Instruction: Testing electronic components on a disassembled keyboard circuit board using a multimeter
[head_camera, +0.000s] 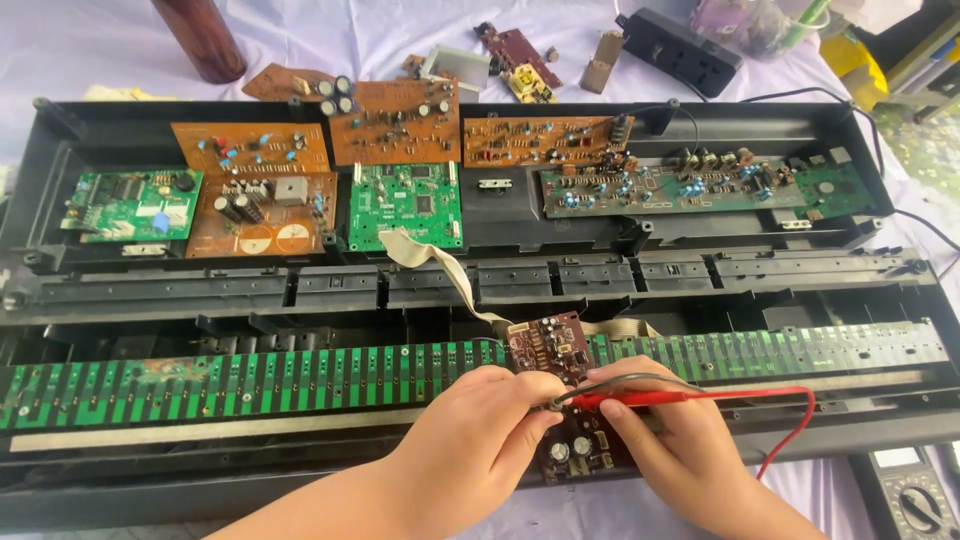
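Brown small circuit board (556, 385) stands tilted over the green key-contact strip (250, 380) of the opened keyboard chassis (700, 275), long axis running away from the person. Left hand (480, 440) closes on a black probe (553, 402) at the board; right hand (665, 440) pinches 1 red probe (640, 398), apparently steadying the board's right edge. Both hands meet at the board's middle.

The left hand (480, 445) and right hand (665, 450) cover the middle of the small brown circuit board (548, 345), hiding where the red probe (640, 399) tip lands. The multimeter (915, 495) at the near right is cut by the edge, as is the dark bottle (200, 38) far left. Component markings are too small to tell.
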